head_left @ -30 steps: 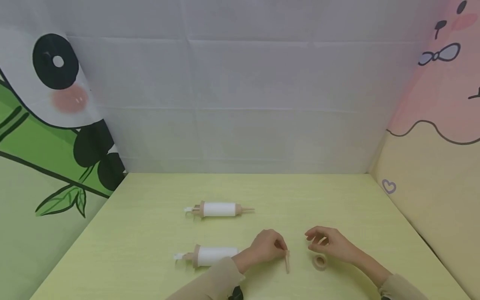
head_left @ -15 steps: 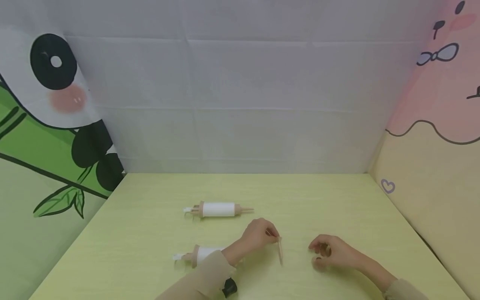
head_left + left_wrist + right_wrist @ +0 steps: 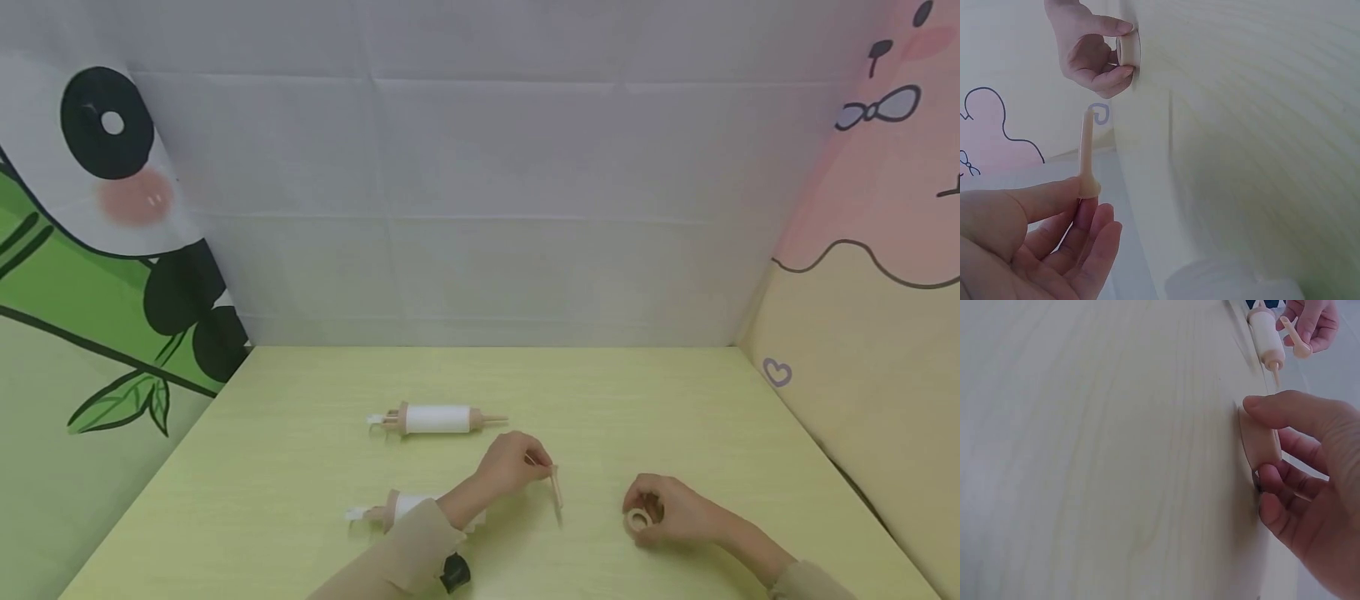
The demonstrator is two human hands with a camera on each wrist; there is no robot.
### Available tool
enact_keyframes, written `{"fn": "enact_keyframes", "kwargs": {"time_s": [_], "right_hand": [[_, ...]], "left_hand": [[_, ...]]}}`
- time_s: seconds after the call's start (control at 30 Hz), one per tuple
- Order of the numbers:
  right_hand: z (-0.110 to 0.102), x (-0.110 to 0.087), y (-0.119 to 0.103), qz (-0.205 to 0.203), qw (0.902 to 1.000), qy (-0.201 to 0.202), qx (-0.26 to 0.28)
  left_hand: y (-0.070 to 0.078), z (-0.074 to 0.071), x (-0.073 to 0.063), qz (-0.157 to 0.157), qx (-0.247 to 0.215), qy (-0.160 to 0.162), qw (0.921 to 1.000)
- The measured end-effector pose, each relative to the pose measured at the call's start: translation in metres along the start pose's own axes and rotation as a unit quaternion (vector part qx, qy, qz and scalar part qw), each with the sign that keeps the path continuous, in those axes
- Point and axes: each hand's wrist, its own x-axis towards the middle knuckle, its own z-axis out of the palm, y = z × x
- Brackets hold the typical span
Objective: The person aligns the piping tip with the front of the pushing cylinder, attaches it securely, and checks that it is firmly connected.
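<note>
Between thumb and fingertips, my left hand (image 3: 512, 463) pinches a small beige peg (image 3: 557, 488) a little above the table. A wider round end shows at the fingertips in the left wrist view, and the thin stem of the peg (image 3: 1086, 147) points away from them. My right hand (image 3: 681, 508) grips a beige ring (image 3: 628, 522) by its outer edge, thumb on one side and fingers on the other. Seen from the right wrist, the ring (image 3: 1260, 439) stands at or very near the table surface; contact is hard to tell.
A white cylinder with beige end caps (image 3: 438, 419) and thin rods lies farther back on the yellow table (image 3: 315, 467). Another similar cylinder (image 3: 412, 506) lies nearer, partly covered by the left sleeve. Printed cloth walls (image 3: 480, 208) surround the table's back and sides.
My left hand has moved up and slightly left in the head view with the peg. My right hand has come down onto the ring and now grips it.
</note>
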Motion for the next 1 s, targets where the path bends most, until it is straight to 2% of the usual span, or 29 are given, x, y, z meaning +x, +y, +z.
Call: {"fn": "enact_keyframes", "kwargs": {"time_s": [0.3,0.47,0.73,1.0], "right_hand": [[-0.001,0.012,-0.005,0.023,0.9996,-0.002,-0.016],[-0.004,0.023,-0.011,0.001,0.9995,-0.003,-0.031],[-0.006,0.043,-0.023,-0.032,0.9984,0.000,-0.047],[-0.004,0.064,-0.036,-0.025,0.9976,0.022,-0.060]], "left_hand": [[0.001,-0.008,-0.001,0.015,0.004,0.026,0.9995],[0.002,-0.011,-0.002,0.014,-0.003,0.038,0.9992],[0.001,-0.016,-0.004,-0.010,-0.002,0.048,0.9988],[0.000,-0.027,-0.004,-0.010,-0.020,0.083,0.9963]]}}
